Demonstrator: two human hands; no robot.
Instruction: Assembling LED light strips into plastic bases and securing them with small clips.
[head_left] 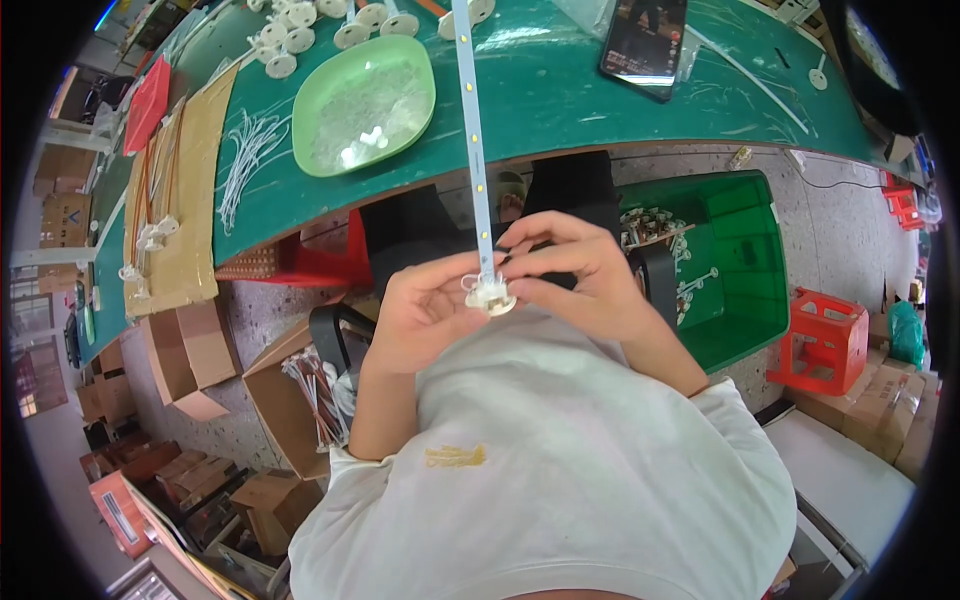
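Between my two hands stands a long, narrow LED strip board (474,140) with yellow chips along it, its far end reaching over the green table. At its near end is a white round plastic base (490,296), with a thin white wire looped beside it. My left hand (425,300) pinches this base from the left, thumb below and fingers behind. My right hand (575,275) is closed at the base's right side, fingertips by the lower end of the strip. Whether a small part sits in the right fingertips is hidden.
A light-green tray (425,75) of small clear pieces, white wires (245,160), several white round bases (283,40) and a phone (645,45) lie on the table (540,110). A green bin (745,240) with parts stands right, near a red stool (828,340). Cardboard boxes (275,385) stand left.
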